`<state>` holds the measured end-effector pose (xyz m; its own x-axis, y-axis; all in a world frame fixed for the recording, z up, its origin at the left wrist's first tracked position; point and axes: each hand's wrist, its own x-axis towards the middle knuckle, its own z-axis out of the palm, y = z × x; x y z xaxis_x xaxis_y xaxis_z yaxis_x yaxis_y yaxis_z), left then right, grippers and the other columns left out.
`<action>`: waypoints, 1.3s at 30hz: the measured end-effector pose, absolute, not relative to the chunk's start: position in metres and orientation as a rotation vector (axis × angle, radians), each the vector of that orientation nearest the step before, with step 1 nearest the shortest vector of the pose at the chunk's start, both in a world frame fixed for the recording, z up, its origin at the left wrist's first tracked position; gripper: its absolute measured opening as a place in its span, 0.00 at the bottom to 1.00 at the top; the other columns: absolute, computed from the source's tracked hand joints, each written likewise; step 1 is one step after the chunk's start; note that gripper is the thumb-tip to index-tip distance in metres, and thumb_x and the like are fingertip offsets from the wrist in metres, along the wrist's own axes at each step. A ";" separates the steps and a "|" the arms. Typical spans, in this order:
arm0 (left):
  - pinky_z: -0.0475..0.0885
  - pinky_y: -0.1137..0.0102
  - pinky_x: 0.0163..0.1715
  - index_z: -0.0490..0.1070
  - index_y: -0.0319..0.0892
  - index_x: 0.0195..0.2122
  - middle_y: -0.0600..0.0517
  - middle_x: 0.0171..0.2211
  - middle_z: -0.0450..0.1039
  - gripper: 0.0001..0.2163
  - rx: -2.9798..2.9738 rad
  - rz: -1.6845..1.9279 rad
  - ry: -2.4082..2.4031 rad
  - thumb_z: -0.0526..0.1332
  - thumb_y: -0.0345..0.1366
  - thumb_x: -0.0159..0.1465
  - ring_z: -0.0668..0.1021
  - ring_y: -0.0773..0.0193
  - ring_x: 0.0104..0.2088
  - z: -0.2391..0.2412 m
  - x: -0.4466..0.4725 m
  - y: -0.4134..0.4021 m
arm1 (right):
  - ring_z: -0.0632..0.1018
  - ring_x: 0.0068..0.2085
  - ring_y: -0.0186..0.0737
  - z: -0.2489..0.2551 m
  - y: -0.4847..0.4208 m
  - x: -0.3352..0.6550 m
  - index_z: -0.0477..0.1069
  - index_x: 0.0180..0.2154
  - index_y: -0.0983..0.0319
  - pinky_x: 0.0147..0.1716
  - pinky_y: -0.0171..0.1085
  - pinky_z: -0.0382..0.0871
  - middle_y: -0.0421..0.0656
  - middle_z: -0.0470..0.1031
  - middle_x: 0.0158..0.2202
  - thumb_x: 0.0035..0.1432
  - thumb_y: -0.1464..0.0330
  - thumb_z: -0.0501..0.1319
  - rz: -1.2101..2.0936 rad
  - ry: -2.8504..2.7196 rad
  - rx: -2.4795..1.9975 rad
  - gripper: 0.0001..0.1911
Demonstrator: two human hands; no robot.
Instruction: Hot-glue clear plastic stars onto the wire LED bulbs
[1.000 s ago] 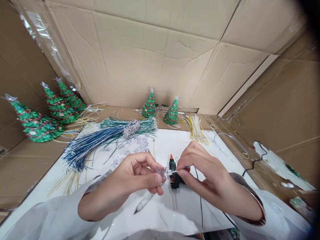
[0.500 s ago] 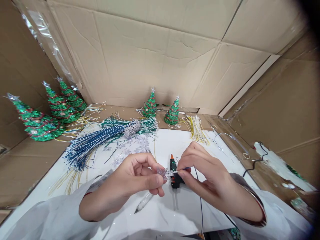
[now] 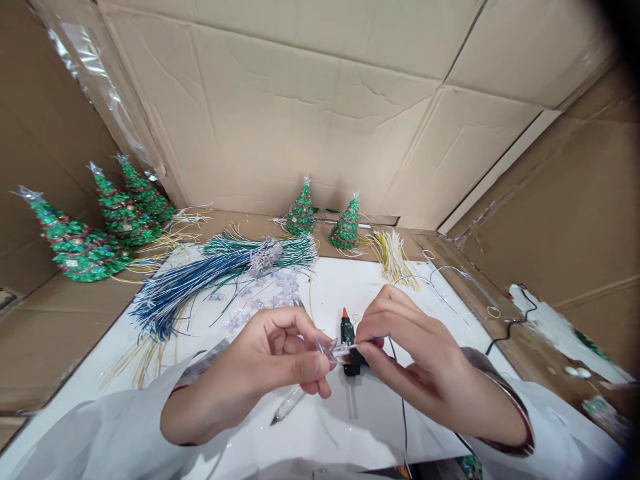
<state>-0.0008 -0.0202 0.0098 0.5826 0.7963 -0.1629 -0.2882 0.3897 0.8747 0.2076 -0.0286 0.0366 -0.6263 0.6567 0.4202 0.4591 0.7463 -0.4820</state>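
Observation:
My left hand pinches a small clear plastic star between thumb and fingers. My right hand pinches the end of a thin blue wire with a clear tip that meets the star. The wire trails down toward me. Both hands hover just above a black glue gun with an orange nozzle lying on the white table top. A clear pointed tool lies below my left hand.
A bundle of blue and green wires and loose clear stars lie at the left. Yellow wires lie at the back right. Green glitter trees stand at the back and lie at the left. Cardboard walls surround the table.
Both hands hold the same pose with the star and wire. The view has shifted slightly; nothing else has moved.

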 end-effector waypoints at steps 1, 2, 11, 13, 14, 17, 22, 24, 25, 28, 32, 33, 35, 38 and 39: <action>0.68 0.79 0.22 0.68 0.38 0.27 0.55 0.23 0.74 0.07 0.937 0.750 0.638 0.67 0.29 0.52 0.78 0.69 0.23 0.010 -0.001 -0.020 | 0.65 0.32 0.36 0.037 -0.029 0.208 0.64 0.36 0.62 0.32 0.38 0.61 0.41 0.65 0.29 0.59 0.75 0.54 0.441 -2.356 -0.836 0.04; 0.68 0.78 0.22 0.69 0.39 0.27 0.55 0.23 0.75 0.06 0.945 0.748 0.634 0.67 0.29 0.53 0.78 0.69 0.23 0.009 -0.001 -0.020 | 0.66 0.32 0.36 0.037 -0.029 0.208 0.64 0.36 0.62 0.32 0.38 0.61 0.41 0.66 0.29 0.59 0.75 0.54 0.439 -2.354 -0.837 0.04; 0.66 0.80 0.21 0.70 0.38 0.28 0.53 0.24 0.75 0.06 0.943 0.741 0.631 0.67 0.30 0.53 0.78 0.69 0.22 0.008 -0.001 -0.021 | 0.67 0.31 0.38 0.034 -0.029 0.208 0.64 0.36 0.61 0.31 0.38 0.61 0.42 0.67 0.28 0.59 0.74 0.53 0.424 -2.349 -0.830 0.04; 0.66 0.80 0.20 0.70 0.38 0.28 0.54 0.23 0.75 0.06 0.926 0.746 0.614 0.67 0.29 0.53 0.78 0.70 0.22 0.008 -0.001 -0.021 | 0.67 0.31 0.37 0.034 -0.030 0.208 0.64 0.36 0.61 0.31 0.38 0.61 0.42 0.67 0.28 0.59 0.74 0.54 0.419 -2.348 -0.825 0.04; 0.66 0.80 0.20 0.70 0.39 0.28 0.54 0.23 0.75 0.05 0.917 0.749 0.607 0.67 0.29 0.53 0.78 0.70 0.22 0.008 -0.001 -0.021 | 0.66 0.31 0.37 0.034 -0.030 0.208 0.64 0.36 0.61 0.31 0.38 0.61 0.42 0.66 0.28 0.59 0.74 0.54 0.420 -2.348 -0.821 0.04; 0.66 0.81 0.20 0.71 0.39 0.29 0.54 0.23 0.75 0.05 0.899 0.746 0.598 0.67 0.28 0.53 0.78 0.70 0.22 0.007 -0.002 -0.022 | 0.66 0.31 0.37 0.034 -0.031 0.209 0.64 0.37 0.62 0.31 0.38 0.61 0.42 0.66 0.29 0.58 0.75 0.54 0.428 -2.342 -0.797 0.05; 0.66 0.80 0.20 0.71 0.39 0.29 0.54 0.24 0.75 0.05 0.907 0.752 0.600 0.67 0.29 0.53 0.78 0.70 0.23 0.006 -0.002 -0.024 | 0.65 0.32 0.36 0.034 -0.030 0.208 0.64 0.38 0.62 0.31 0.38 0.61 0.42 0.65 0.29 0.57 0.77 0.55 0.439 -2.327 -0.770 0.07; 0.66 0.81 0.20 0.71 0.39 0.29 0.54 0.24 0.75 0.05 0.902 0.757 0.590 0.67 0.28 0.53 0.79 0.70 0.23 0.006 -0.002 -0.024 | 0.65 0.32 0.36 0.034 -0.030 0.208 0.64 0.37 0.63 0.31 0.38 0.61 0.42 0.65 0.29 0.56 0.78 0.56 0.436 -2.326 -0.764 0.07; 0.67 0.81 0.20 0.71 0.39 0.29 0.54 0.24 0.75 0.05 0.897 0.757 0.585 0.67 0.28 0.53 0.79 0.70 0.23 0.006 -0.002 -0.024 | 0.65 0.32 0.36 0.034 -0.030 0.208 0.64 0.37 0.63 0.31 0.37 0.61 0.42 0.65 0.29 0.56 0.78 0.56 0.434 -2.324 -0.761 0.07; 0.67 0.81 0.20 0.71 0.39 0.29 0.55 0.24 0.75 0.05 0.887 0.751 0.580 0.67 0.28 0.53 0.79 0.70 0.23 0.006 -0.001 -0.024 | 0.65 0.32 0.36 0.035 -0.030 0.207 0.64 0.37 0.63 0.31 0.37 0.60 0.42 0.65 0.29 0.56 0.78 0.56 0.436 -2.316 -0.750 0.07; 0.67 0.81 0.20 0.71 0.39 0.29 0.55 0.24 0.74 0.06 0.889 0.757 0.571 0.67 0.28 0.53 0.79 0.69 0.22 0.005 -0.002 -0.025 | 0.65 0.32 0.36 0.034 -0.031 0.208 0.64 0.37 0.64 0.30 0.37 0.60 0.42 0.65 0.29 0.55 0.79 0.56 0.444 -2.301 -0.724 0.08; 0.67 0.81 0.20 0.71 0.39 0.29 0.55 0.24 0.74 0.06 0.892 0.758 0.565 0.67 0.28 0.53 0.79 0.69 0.22 0.005 -0.002 -0.025 | 0.65 0.31 0.36 0.034 -0.031 0.208 0.64 0.36 0.64 0.30 0.37 0.60 0.42 0.65 0.29 0.55 0.79 0.56 0.444 -2.298 -0.714 0.08; 0.68 0.81 0.20 0.71 0.39 0.30 0.55 0.24 0.74 0.06 0.897 0.759 0.555 0.67 0.27 0.53 0.79 0.69 0.22 0.005 -0.002 -0.026 | 0.64 0.31 0.36 0.034 -0.031 0.208 0.64 0.36 0.65 0.30 0.38 0.59 0.43 0.65 0.29 0.54 0.80 0.57 0.448 -2.299 -0.692 0.08; 0.68 0.81 0.20 0.71 0.39 0.30 0.54 0.25 0.75 0.05 0.892 0.763 0.550 0.67 0.27 0.53 0.79 0.69 0.23 0.004 -0.002 -0.028 | 0.64 0.31 0.36 0.035 -0.031 0.208 0.64 0.37 0.66 0.30 0.38 0.59 0.43 0.66 0.28 0.54 0.81 0.57 0.459 -2.299 -0.681 0.09; 0.68 0.81 0.20 0.72 0.39 0.30 0.54 0.25 0.75 0.05 0.891 0.763 0.547 0.67 0.27 0.53 0.79 0.69 0.23 0.004 -0.002 -0.028 | 0.64 0.31 0.36 0.035 -0.031 0.208 0.64 0.37 0.66 0.30 0.38 0.59 0.43 0.66 0.28 0.53 0.81 0.57 0.460 -2.296 -0.680 0.09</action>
